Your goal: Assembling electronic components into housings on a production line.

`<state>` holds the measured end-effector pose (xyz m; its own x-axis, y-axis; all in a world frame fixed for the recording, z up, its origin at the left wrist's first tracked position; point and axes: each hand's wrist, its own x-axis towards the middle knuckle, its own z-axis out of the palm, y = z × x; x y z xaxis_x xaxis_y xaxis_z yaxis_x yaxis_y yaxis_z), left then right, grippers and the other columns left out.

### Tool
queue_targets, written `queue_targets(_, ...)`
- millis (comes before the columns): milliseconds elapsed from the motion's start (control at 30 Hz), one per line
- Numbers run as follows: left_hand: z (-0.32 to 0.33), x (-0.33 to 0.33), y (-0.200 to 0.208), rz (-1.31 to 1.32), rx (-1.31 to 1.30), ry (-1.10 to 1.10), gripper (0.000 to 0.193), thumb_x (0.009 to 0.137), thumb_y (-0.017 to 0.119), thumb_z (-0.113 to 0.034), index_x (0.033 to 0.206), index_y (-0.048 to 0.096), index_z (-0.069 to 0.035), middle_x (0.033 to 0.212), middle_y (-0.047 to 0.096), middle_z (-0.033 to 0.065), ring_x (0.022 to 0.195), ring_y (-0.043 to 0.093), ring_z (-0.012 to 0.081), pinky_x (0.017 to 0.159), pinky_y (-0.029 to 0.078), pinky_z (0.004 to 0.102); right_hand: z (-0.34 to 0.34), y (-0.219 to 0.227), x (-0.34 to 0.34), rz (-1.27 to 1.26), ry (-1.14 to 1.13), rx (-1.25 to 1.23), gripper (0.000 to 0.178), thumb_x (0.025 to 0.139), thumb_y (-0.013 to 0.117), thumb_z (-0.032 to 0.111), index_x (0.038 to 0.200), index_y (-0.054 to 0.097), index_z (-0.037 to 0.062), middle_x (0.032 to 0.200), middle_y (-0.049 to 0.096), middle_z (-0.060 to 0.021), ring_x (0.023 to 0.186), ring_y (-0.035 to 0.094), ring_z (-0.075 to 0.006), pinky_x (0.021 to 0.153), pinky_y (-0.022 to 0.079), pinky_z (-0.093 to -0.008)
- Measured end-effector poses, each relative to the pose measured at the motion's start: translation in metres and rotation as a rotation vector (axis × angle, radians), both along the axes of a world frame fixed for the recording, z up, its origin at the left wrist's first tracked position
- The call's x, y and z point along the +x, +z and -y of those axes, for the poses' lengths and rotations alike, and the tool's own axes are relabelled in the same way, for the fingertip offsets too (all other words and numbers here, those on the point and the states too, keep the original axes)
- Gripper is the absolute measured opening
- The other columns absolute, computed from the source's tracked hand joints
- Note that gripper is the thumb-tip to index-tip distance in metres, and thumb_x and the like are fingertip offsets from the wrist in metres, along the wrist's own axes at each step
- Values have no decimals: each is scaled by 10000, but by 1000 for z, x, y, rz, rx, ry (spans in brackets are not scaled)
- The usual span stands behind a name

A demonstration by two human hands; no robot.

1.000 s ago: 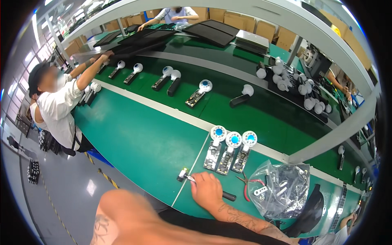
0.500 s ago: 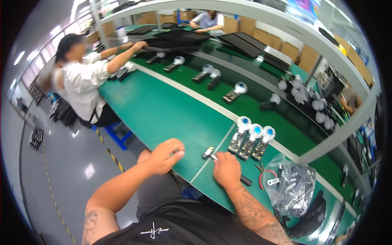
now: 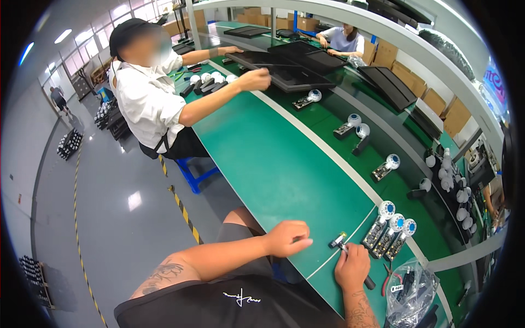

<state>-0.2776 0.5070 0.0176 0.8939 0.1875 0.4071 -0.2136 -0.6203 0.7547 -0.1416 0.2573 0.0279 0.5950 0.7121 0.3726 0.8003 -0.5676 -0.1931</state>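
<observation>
My right hand (image 3: 353, 266) is closed around a small hammer (image 3: 338, 240). Its metal shaft and two-tone head point away from me over the green table, and the dark handle end shows behind the hand. My left hand (image 3: 288, 239) hovers at the table's near edge, fingers curled and thumb forward, with nothing showing in it. Just beyond the right hand, three devices (image 3: 396, 224) lie side by side, each with a white round head, blue centre and exposed circuit board. Red-handled pliers (image 3: 385, 281) lie to the right, partly behind a clear plastic bag (image 3: 411, 295) of dark parts.
A green bench (image 3: 262, 175) runs away to the left. Several similar devices (image 3: 386, 167) sit on the strip behind the pale rail. A co-worker in white (image 3: 150, 93) at left reaches for a black flat panel (image 3: 290, 71). A grey shelf post (image 3: 465, 254) crosses the right side.
The view has turned left, so the bench sits farther right in the picture. The co-worker's near hand has come away from the panel's edge. My right hand keeps hold of the hammer.
</observation>
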Motion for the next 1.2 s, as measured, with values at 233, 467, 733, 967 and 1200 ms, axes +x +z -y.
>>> queue_targets(233,-17,-85,-139,-798,-178,-269,294,1047,588,-224,963,759,-1,934,760,137,811,679,332,785,529,402,-21,3,4,-35,10,-40,262,843,683,95,1103,652,82,996,624,-128,850,580,-354,766,489,-450)
queue_targets(467,-17,-99,-272,-703,-386,-408,360,1066,513,-232,1246,771,-57,1269,754,151,1142,695,372,1000,528,468,-29,-4,9,-35,-49,-146,364,859,746,197,1179,687,33,1015,693,-179,866,630,-405,802,516,-470)
queue_targets(733,-55,-74,-210,-947,-297,-158,371,1063,524,-225,1340,725,-79,1369,712,157,1200,679,365,1049,521,461,-47,-9,-1,-73,-82,-122,281,903,675,139,1165,687,35,995,670,-191,879,623,-425,812,516,-476)
queue_targets(967,-98,-71,-197,-972,-83,-281,393,1061,550,-274,1370,697,-80,1388,699,165,1196,684,365,1034,531,464,-66,-12,3,-27,-56,-96,305,897,682,154,1176,682,31,1018,673,-194,897,627,-424,822,521,-482)
queue_targets(1200,-73,2,-139,-1039,182,-386,429,1059,576,-324,1400,669,-81,1406,686,173,1193,689,366,1018,541,467,-81,-9,3,-21,-37,-63,318,863,695,144,1168,666,55,1026,657,-167,900,615,-389,825,512,-467)
